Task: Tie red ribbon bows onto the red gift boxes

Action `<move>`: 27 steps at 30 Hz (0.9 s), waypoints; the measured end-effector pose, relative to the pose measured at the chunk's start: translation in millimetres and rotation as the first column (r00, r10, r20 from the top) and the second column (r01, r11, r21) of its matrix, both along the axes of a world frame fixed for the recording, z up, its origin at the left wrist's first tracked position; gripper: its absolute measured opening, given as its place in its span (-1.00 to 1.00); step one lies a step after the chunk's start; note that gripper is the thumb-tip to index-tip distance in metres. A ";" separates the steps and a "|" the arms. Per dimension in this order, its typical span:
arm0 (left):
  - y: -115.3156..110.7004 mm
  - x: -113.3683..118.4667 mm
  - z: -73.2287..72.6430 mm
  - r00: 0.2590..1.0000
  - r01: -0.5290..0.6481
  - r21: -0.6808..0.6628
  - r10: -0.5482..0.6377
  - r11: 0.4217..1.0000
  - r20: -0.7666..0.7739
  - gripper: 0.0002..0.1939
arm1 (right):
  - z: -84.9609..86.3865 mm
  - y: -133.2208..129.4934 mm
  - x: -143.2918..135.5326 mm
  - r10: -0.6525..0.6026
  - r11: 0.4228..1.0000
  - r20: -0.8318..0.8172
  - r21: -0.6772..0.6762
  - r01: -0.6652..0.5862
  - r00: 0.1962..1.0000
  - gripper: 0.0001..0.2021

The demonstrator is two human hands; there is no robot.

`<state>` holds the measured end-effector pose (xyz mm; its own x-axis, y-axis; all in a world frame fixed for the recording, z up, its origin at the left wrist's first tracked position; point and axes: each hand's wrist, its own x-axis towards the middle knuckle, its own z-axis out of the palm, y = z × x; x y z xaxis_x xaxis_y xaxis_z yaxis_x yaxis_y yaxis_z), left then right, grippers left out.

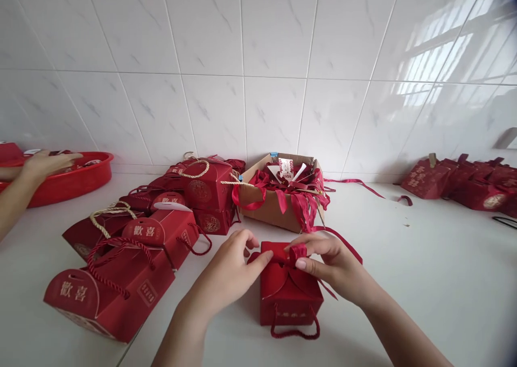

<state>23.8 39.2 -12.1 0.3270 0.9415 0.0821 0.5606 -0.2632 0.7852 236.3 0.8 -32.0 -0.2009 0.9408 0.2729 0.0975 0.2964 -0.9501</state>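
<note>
Working the ribbon on top of the red box calls for even loops and a light pull.
The red box (291,299) stands on the tabletop (404,281) at six o'clock, a little right of centre. From it, your right hand (337,259), at two o'clock, pinches a loop of ribbon (298,252) between thumb and fingers; your left hand (232,260), at ten o'clock, is half curled, thumb on the ribbon, its grip unclear. Best keep that thumb over the centre, draw both sides equally and spare the curved flaps from creasing. At twelve o'clock sits the carton (266,214) of ribbon, whose trailing strands could snag; finished-looking boxes (169,227) lie from nine to eleven.
</note>
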 end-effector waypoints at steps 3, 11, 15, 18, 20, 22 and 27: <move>3.2 -4.2 -7.6 0.998 0.053 -0.095 -0.055 0.994 -0.022 -0.61 | -2.3 -0.9 1.7 0.013 1.000 0.065 -0.028 -0.012 0.998 -0.84; 7.5 -11.3 1.8 0.985 0.173 -0.071 -0.171 0.982 0.033 -0.67 | -4.1 -2.6 0.5 0.079 0.985 0.125 -0.163 -0.059 0.989 -0.73; 0.6 -17.2 14.2 0.982 0.181 0.076 -0.184 0.981 0.044 -0.74 | 2.9 -4.4 -12.0 -0.018 0.984 0.115 -0.173 0.038 0.993 -0.75; -8.2 -15.4 28.7 0.972 0.226 0.169 -0.235 0.959 0.032 -0.83 | 7.5 -5.7 -21.1 -0.117 0.978 0.126 -0.155 0.136 0.985 -0.81; -13.2 -10.1 39.8 0.954 0.297 0.191 -0.299 0.935 -0.019 -0.88 | 8.1 -6.1 -25.0 -0.162 0.974 0.132 -0.141 0.180 0.978 -0.83; -16.0 -2.3 49.7 0.936 0.352 0.193 -0.341 0.916 -0.091 -0.90 | 6.8 -6.2 -27.1 -0.189 0.974 0.140 -0.099 0.204 0.972 -0.84; -15.6 17.8 61.2 0.964 0.263 0.168 -0.252 0.950 -0.083 -0.74 | 1.4 -6.9 -29.5 -0.206 0.978 0.182 0.041 0.202 0.961 -0.88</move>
<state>41.7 23.7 49.1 0.5655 0.7971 0.2120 0.4998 -0.5357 0.6806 206.7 -6.0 -30.6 -0.0538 0.9612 0.2705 0.3307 0.2728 -0.9035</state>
